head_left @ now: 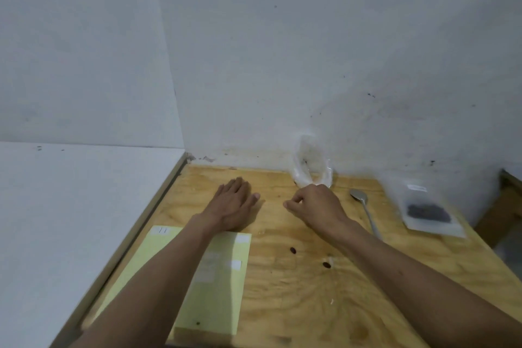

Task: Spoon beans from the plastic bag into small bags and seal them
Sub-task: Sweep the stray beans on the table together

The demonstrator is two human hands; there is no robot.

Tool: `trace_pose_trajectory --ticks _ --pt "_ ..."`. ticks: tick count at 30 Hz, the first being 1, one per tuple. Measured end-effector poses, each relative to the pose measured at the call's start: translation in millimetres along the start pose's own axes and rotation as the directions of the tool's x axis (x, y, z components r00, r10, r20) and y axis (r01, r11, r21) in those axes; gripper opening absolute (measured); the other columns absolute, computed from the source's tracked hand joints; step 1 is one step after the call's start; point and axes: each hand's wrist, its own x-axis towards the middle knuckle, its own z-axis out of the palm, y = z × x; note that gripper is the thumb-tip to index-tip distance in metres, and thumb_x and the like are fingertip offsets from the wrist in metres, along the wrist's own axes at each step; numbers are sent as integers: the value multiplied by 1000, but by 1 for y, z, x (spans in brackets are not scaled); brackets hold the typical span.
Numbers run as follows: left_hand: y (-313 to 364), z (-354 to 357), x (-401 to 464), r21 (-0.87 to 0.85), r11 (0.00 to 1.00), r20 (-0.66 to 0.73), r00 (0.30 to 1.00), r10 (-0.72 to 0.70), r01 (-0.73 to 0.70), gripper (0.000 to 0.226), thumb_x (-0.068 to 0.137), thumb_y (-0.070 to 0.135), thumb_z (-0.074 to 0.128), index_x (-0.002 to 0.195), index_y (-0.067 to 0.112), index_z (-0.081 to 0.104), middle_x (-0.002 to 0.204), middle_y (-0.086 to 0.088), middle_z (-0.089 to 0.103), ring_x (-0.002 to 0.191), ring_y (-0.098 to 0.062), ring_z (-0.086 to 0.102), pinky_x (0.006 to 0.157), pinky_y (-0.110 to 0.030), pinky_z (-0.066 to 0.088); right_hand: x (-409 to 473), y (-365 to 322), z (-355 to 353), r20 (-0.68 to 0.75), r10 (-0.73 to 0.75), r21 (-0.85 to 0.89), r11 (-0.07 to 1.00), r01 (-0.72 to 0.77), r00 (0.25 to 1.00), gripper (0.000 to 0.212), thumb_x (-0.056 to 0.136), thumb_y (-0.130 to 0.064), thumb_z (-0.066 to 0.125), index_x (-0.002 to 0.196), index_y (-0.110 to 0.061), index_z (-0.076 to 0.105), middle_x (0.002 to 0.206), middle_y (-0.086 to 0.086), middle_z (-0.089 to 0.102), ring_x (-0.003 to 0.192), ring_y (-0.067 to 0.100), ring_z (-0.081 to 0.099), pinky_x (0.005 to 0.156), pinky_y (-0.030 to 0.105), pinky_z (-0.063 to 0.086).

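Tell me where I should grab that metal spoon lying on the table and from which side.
Take the spoon by its handle, probably mid-length, pinching across it from above with the fingers of the right hand. It lies flat on the wooden table with the bowl pointing toward the wall and the handle running back toward you, partly hidden by the right forearm, so coming from the near side suits it.

You're working in soft, even, slightly dim light with a cool grey cast on the walls (310, 37) — no glare spots anywhere. Your left hand (234, 203) throws only a faint shadow to its right on the wooden table (296, 305), so the light seems to come from the left. The whole frame is a little smeared, worst at the near edges and on the filled small bag (426, 212) far right. Wide-angle bending bows the table's edges.
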Motion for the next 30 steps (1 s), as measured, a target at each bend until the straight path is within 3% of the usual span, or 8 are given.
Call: trace_pose_trajectory --ticks 3,6,14,16,20,26,28,30 --pt "12 9 -8 -12 1000 26 1000 -8 9 72 106 56 15 162 11 11 170 -10 0 157 -23 -4 124 -43 -5 3 2 -1 -28 -32 -10 999 32 999 28 95 -40 68 104 -18 81 95 3 79 89 18 72 71 32 53" --pt "11 9 -10 3 1000 -11 1000 -8 8 72 106 56 16 162 12 6 170 -8 -3 156 -21 -7 124 -41 -8 13 3 3 -40 -54 45 997 56 998 33 94 -39 69 115 -14 78 107 5 79 100 19 72 82 35 55" --pt "2 3 -7 28 999 -33 999 18 -17 73 105 57 17 162 12 7 170 -9 -2 157 -21 -6 125 -40 -6 36 13 -17 36 -45 138 990 40 998 25 96 -32 68 86 -16 84 71 3 76 65 18 68 61 30 50" --pt "0 4 -7 32 999 -25 1000 14 -14 73 106 57 16 162 12 6 170 -9 -3 157 -22 -6 126 -41 -5 33 18 -20 90 -42 165 986 26 995 19 92 -37 72 88 -23 85 71 0 77 64 17 67 61 32 50" --pt "3 11 -13 38 999 -15 1000 6 -5 72 106 55 16 162 11 6 170 -10 -2 157 -22 -5 126 -41 -5 17 19 -3 108 -12 232 973 -13 994 22 84 -39 81 99 -23 83 92 -9 78 75 -4 62 67 17 46" --pt "7 12 -12 25 1000 -43 999 9 -8 71 106 54 16 162 12 8 170 -10 0 157 -22 -4 126 -42 -4 17 14 10 52 45 274 960 -58 998 16 84 -33 82 91 -19 84 86 -6 77 81 5 66 72 26 49" --pt "4 11 -12 30 999 -49 999 16 -15 71 106 55 16 162 12 9 170 -10 1 157 -23 -3 126 -42 -4 20 10 7 125 141 401 898 -180 982 19 81 -34 82 83 -14 81 72 -7 68 69 8 63 68 31 54" --pt "3 10 -11 26 999 -52 998 28 -26 71 106 55 16 162 12 11 170 -10 2 157 -23 -2 126 -42 -3 23 10 -3 309 296 643 635 -428 904 21 79 -28 73 75 -9 68 58 -5 53 50 12 46 49 29 44"
